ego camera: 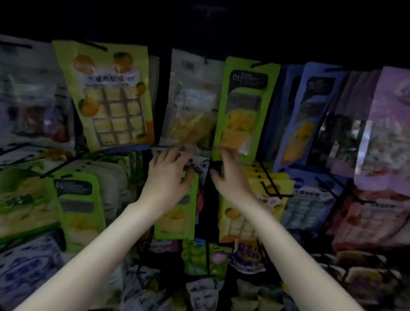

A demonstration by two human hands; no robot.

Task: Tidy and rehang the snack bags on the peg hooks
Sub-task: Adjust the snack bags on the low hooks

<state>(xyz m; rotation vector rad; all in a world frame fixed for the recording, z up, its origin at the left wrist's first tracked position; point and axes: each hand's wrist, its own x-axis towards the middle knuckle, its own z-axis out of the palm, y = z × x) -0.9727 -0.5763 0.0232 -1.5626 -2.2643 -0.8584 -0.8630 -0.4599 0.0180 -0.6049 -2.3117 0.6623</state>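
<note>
In the head view, dim and blurred, the left hand [169, 173] reaches up with loosely spread fingers to the bottom edge of a clear plastic snack bag of yellow pieces [192, 113] hanging on a black wire peg hook in the upper row, its grip closed on nothing that I can make out. The right hand [225, 171] lifts its fingers against the lower edge of the lime-green snack bag with a mango picture [244, 106] hanging just beside the clear one, though whether it pinches the bag or only touches it I cannot tell. Left of both hangs a green pouch printed with oranges and yellow cubes [109, 96], and a blue mango pouch [307, 111] hangs to the right.
</note>
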